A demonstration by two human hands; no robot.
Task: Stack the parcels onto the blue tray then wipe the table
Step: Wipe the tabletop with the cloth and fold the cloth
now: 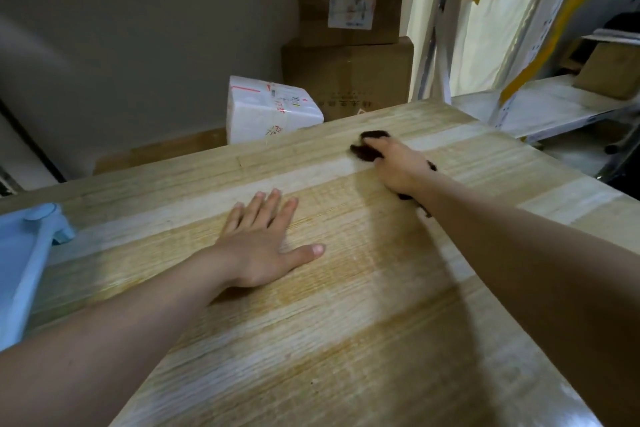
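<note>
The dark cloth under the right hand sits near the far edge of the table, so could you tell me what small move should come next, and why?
Probably draw the right hand with the dark cloth back toward the body. The cloth is already near the far edge of the table, whose near part lies unwiped in front, while the left hand rests flat.

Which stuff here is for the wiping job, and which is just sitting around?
For the job: dark cloth under the right hand, wooden table, blue tray, left hand.
Just sitting around: brown boxes, white parcel, ladder.
</note>
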